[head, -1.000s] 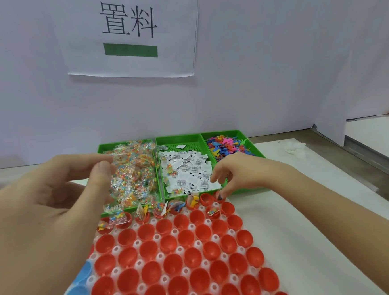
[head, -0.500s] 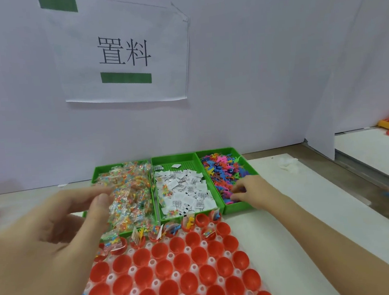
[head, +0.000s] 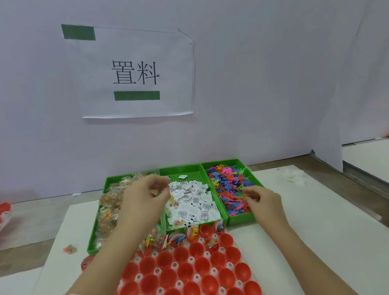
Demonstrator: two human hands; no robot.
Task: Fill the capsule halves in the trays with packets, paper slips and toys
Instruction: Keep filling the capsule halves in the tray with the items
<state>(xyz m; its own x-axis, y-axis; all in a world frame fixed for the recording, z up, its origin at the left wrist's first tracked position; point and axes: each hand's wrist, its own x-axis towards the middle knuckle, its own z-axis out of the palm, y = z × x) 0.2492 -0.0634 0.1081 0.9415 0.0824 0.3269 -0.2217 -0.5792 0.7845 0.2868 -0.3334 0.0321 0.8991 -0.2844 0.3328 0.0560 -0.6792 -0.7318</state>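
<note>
Honestly, what mattered was the right hand (head: 265,200) and the toy bin (head: 241,219). Its fingertips curled down onto the near end of the heap of little coloured toys (head: 226,184), so the toys lay right under and just beyond it, and it was clearly the nearer hand. Couldn't tell if it had actually pinched one.

The left hand (head: 144,198) hovered over the seam between the packets (head: 109,207) and the paper slips (head: 193,203), fingers curled, grip unclear too. The green bins (head: 179,169) ran lengthwise at the desk's far edge, side by side.

The red capsule halves (head: 187,271) sat just nearer, and only the row beside the bins looked filled. White desk (head: 311,231), a stray packet (head: 70,249) near its left edge, a printed sign (head: 134,73) on the wall.
</note>
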